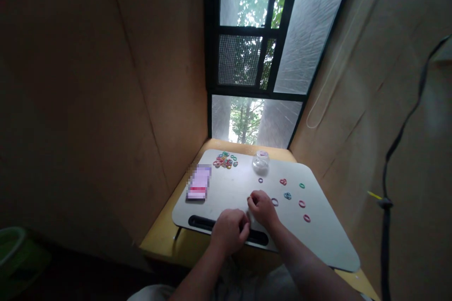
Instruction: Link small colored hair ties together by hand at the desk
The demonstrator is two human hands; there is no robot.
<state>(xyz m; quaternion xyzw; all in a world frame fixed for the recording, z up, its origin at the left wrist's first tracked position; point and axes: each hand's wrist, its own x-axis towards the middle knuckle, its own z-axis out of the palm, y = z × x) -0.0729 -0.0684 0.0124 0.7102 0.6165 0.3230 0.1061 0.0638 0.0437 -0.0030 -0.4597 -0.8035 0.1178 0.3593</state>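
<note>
My left hand [231, 230] rests curled at the front edge of the white lap table [226, 197], by its black slot. Its fingers are closed and hide whatever may be in them. My right hand [262, 208] is just to its right, pinching a small reddish ring [249, 198] that looks like a hair tie, mostly covered by the fingertips. A purple hair tie [274, 202] lies beside the right hand, with another small purple one [260, 180] farther back. To the right lie a red cluster [283, 182], a blue cluster [287, 195], a green tie [302, 186] and pink ties [307, 218].
A mixed pile of coloured hair ties [225, 161] lies at the back left. A clear jar [261, 163] stands at the back edge. A phone-like slab [199, 182], blurred out, lies at the left. Behind is a window [254, 117]; a dark strap [385, 235] hangs at right.
</note>
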